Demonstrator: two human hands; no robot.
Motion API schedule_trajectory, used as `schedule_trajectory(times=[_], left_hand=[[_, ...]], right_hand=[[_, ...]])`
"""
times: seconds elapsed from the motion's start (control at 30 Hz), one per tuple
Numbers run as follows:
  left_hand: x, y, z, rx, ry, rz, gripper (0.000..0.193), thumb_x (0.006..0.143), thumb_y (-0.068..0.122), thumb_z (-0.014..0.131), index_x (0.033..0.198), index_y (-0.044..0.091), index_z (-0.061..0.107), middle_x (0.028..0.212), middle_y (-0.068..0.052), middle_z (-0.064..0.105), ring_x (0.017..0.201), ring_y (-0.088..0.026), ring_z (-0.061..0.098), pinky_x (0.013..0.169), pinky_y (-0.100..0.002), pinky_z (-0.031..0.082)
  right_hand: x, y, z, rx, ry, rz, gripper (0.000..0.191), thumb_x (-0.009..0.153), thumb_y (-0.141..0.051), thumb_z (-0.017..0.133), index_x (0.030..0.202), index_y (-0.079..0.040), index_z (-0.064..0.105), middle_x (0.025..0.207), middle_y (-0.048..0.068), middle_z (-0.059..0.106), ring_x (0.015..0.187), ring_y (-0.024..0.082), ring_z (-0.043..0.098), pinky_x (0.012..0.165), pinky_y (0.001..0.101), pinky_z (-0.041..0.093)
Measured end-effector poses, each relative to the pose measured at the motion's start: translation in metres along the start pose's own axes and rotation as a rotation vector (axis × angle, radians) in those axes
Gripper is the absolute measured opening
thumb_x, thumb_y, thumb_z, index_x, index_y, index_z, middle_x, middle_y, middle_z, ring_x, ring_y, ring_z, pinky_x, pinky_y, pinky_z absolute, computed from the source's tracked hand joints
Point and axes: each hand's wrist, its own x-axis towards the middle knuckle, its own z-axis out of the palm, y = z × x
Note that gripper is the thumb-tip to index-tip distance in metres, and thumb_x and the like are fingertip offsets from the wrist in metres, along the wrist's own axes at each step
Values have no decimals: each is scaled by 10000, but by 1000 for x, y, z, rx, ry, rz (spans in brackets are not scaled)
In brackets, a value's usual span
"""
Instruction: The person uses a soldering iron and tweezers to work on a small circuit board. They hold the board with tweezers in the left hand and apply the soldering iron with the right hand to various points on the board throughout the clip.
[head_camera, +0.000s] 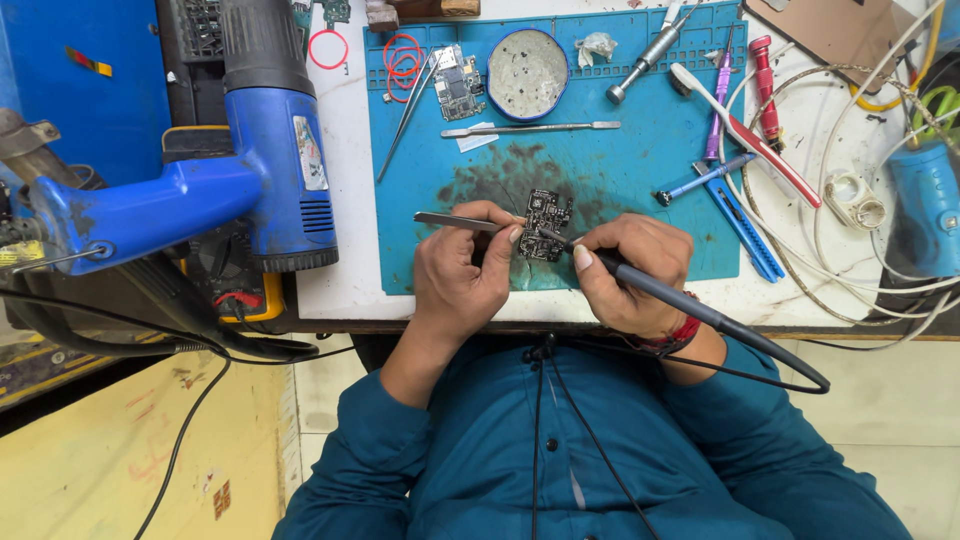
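Observation:
A small dark circuit board (546, 222) lies on the blue work mat (640, 140). My left hand (462, 268) grips metal tweezers (452, 221), whose tips reach the board's left edge. My right hand (632, 272) holds a black soldering iron (680, 300) like a pen. Its tip touches the middle of the board, and its cable trails off to the right past my wrist.
A blue hot air gun (270, 140) stands at the mat's left. On the mat lie a second circuit board (458, 82), a round tin (527, 72), a metal spatula (530, 128), a toothbrush (745, 135), screwdrivers (762, 85) and a blue knife (740, 222). Tangled cables (850, 260) crowd the right side.

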Motion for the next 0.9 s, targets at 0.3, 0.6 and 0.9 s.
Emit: schedule_trajectory(times=[0.3,0.6,0.9], left_hand=[[0,-1,1,62,7,59,90,988,94,726,1028,54,656,879,-45,757,709,-134,741,623,-265,559],[0,-2,1,72,20,70,89,987,94,729,1022,54,657,856,-43,748,688,-131,729,607,-266,548],[0,-2,1,77,22,60,89,978,92,736,1015,55,664,845,-43,744,664,-126,715,591,-268,537]], right_hand=[[-1,2,0,6,-3,-3,75,866,-30,724,851,-26,650,730,95,651,608,240,609,589,344,449],[-1,1,1,12,-2,-7,76,872,-31,723,855,-27,649,741,96,658,616,242,616,593,342,456],[-1,1,1,0,1,1,75,861,-27,724,845,-27,651,716,93,641,604,244,605,584,349,444]])
